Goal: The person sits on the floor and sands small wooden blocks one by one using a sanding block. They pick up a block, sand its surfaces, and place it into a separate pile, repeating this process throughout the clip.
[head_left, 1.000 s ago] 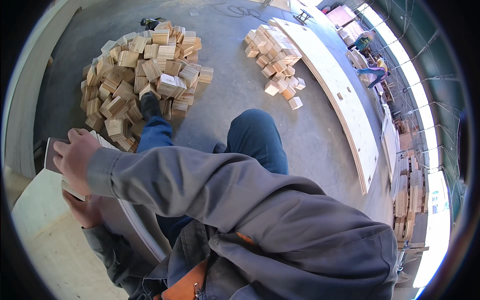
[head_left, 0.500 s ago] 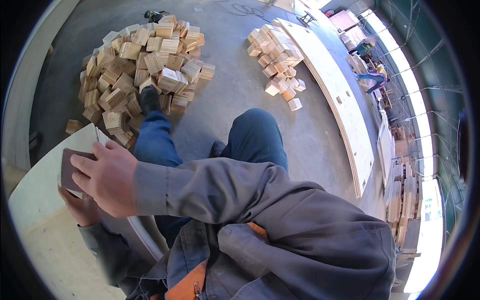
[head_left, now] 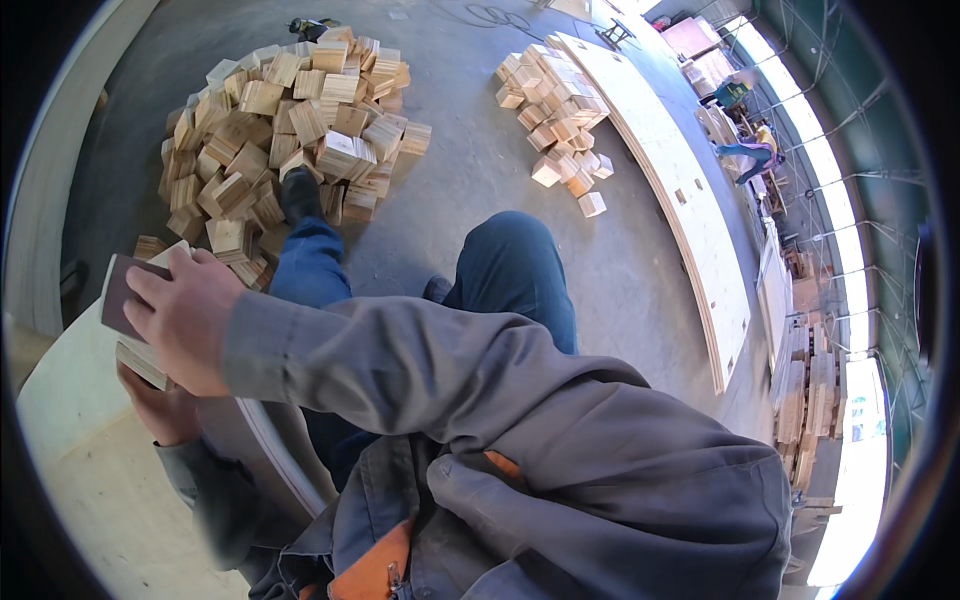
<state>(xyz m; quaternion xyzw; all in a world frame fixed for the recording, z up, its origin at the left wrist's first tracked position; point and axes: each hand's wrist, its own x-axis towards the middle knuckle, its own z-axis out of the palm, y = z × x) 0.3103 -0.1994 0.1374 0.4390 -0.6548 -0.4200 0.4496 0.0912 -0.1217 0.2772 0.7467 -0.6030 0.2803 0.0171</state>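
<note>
My right hand point(head_left: 195, 325) reaches across my body to the left, its fingers closed over a flat, dark brown sanding pad point(head_left: 121, 297). Just under the pad is a pale plywood block point(head_left: 143, 362), its layered edge showing. From below, my left hand point(head_left: 168, 408) grips that block, the thumb along its side; some of its fingers are hidden. Pad and block lie close together, and my right hand covers part of where they meet. Both hands are above a pale wooden panel point(head_left: 75, 395) at my left.
A large heap of plywood blocks point(head_left: 290, 130) lies on the floor ahead, my left shoe point(head_left: 299, 195) against it. Farther right sit a smaller block pile point(head_left: 555, 105) and a long stack of sheets point(head_left: 665, 180). A person point(head_left: 755, 155) bends at the far right near stacked timber point(head_left: 800, 400).
My right hand and the sanding pad have slid left and away from me, uncovering more of the block's layered edge. My left hand has stayed nearly in place.
</note>
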